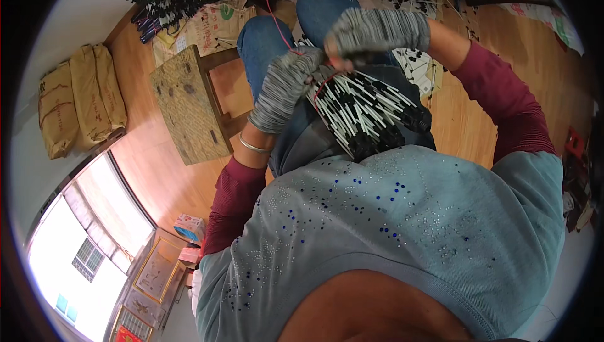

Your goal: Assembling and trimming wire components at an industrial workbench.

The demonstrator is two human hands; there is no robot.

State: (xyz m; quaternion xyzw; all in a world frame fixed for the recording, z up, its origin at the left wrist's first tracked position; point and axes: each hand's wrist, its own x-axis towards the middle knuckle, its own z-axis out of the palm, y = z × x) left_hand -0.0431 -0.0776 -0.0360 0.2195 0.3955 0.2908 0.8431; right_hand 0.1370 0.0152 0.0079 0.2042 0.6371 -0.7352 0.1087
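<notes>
A bundle of thin white rods with black ends (371, 109) lies across my lap, its black ends fanned toward my body. Red string (319, 87) loops round the narrower part of the bundle, and one length of it rises past my left knee. My left hand (292, 78), in a grey striped knit glove with bare fingertips, is closed on the string at the bundle's left side. My right hand (362, 35), gloved alike, bends over the bundle's far part, thumb and fingers pinched at the string. The exact grip is partly hidden by the fingers.
A worn wooden bench (189, 106) stands left of my knees. Brown wrapped packages (82, 100) lie by the left wall. More black-ended rods (170, 11) are heaped at the far left. Loose rods and sheets (418, 68) lie on the floor beyond my right knee.
</notes>
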